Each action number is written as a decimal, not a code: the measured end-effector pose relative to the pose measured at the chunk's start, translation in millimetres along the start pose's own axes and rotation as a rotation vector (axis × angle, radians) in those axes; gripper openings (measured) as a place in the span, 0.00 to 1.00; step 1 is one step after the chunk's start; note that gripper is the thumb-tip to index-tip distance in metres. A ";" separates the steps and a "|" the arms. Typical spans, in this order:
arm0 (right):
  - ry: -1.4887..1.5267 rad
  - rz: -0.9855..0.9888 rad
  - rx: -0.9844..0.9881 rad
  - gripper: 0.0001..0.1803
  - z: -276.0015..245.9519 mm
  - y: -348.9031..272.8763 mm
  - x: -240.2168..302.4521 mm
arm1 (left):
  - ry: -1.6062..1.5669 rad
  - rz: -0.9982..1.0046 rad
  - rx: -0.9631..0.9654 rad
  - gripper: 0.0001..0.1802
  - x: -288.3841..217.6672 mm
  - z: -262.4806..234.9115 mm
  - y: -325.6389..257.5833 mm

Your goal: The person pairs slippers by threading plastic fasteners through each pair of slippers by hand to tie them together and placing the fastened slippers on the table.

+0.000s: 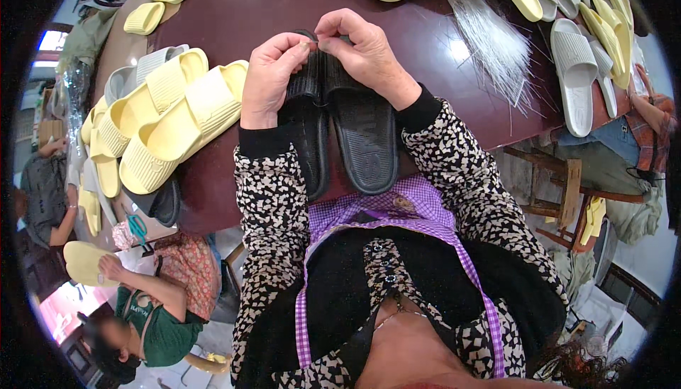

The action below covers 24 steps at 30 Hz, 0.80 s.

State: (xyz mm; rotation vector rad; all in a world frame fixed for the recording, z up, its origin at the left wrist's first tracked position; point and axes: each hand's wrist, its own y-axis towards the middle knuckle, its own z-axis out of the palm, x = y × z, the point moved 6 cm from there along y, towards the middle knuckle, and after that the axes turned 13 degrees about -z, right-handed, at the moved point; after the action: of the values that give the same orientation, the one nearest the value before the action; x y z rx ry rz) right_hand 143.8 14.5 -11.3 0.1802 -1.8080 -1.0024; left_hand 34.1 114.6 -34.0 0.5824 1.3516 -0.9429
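Note:
A pair of black slide sandals [355, 133] lies side by side, soles up, at the near edge of a dark red table [425, 41]. My left hand [273, 77] and my right hand [362, 48] meet at the far end of the pair, fingertips pinched together on the straps. Both thumbs and forefingers press close at one spot; whatever thin thing sits between them is too small to make out. My sleeves are black and white patterned.
Pale yellow slides [177, 112] are piled at my left, with more yellow and grey slides [574, 62] at the far right. A bundle of clear plastic strands [496, 41] lies on the table. A person in green [149, 318] sits lower left; another sits at the right.

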 end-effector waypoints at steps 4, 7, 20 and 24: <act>-0.023 0.030 -0.038 0.08 -5.3 0.5 -5.6 | 0.014 0.007 -0.050 0.06 0.1 -1.3 2.2; 0.008 0.062 -0.102 0.08 -9.8 -0.4 -11.0 | 0.022 0.018 -0.091 0.07 -0.2 -1.9 4.5; 0.055 0.113 -0.261 0.06 -16.8 4.2 -20.7 | 0.283 0.313 -0.302 0.19 -50.6 17.8 -37.6; 0.062 0.103 -0.269 0.06 -18.7 3.5 -24.7 | 0.222 0.422 -0.203 0.23 -102.9 56.9 -87.0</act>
State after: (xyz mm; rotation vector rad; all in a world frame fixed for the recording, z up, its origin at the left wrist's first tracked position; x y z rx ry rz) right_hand 172.0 19.7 -23.6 -0.0469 -1.5913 -1.1410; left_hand -2.5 45.7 89.7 0.7935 1.4259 -0.4029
